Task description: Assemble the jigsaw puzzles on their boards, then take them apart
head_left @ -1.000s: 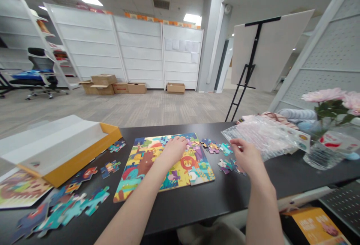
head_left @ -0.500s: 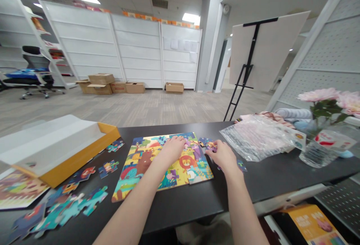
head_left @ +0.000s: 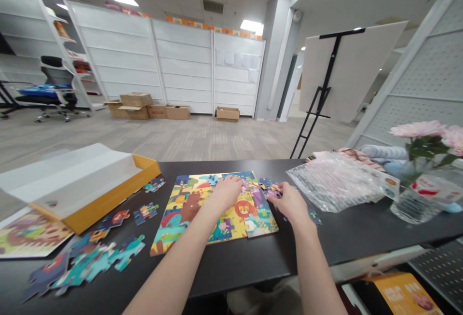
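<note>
An animal jigsaw puzzle (head_left: 188, 209) lies on the dark table, its pieces joined into a nearly rectangular picture with a lion and a bear. My left hand (head_left: 228, 191) rests flat on its upper middle, fingers stretched out and holding nothing. Just beyond the puzzle's right edge, my right hand (head_left: 291, 203) has thumb and fingers closed around a purplish puzzle piece (head_left: 275, 193), partly hidden by the hand. More loose pieces (head_left: 265, 183) lie beside those fingertips, and another piece (head_left: 314, 216) lies right of the wrist.
On the left stands an open yellow-edged box (head_left: 108, 199), with a printed picture sheet (head_left: 32, 233) partly under it. Several loose puzzle pieces (head_left: 97, 262) spread in front. To the right are plastic-wrapped cloth (head_left: 336, 180) and a glass vase (head_left: 412, 204) with pink flowers.
The whole view has shifted slightly, so everything appears a little farther right. Both hands keep nearly the same places relative to the puzzle.
</note>
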The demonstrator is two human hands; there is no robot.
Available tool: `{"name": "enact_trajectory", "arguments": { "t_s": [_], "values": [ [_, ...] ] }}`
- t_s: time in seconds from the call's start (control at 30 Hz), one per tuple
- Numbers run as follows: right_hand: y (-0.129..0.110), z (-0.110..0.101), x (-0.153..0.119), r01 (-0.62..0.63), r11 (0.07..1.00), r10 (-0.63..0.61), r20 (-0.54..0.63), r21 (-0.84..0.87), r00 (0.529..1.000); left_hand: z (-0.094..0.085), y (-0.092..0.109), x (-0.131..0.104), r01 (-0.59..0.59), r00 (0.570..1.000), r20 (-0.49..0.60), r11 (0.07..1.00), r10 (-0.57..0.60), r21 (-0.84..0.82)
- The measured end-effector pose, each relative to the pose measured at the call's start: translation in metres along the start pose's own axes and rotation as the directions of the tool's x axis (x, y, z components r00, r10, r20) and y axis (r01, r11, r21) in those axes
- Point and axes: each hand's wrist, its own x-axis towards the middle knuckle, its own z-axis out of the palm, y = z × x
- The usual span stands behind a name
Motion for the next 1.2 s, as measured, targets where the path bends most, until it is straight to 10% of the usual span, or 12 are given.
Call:
{"name": "enact_trajectory", "arguments": {
  "t_s": [1.2],
  "values": [
    [0.017,0.006,0.007,0.217,0.976,-0.216,0.037,-0.003,0.976,0.003,-0.004,0.0,-0.017,1.0,-0.012,0.999,0.016,-0.04]
  ]
}}
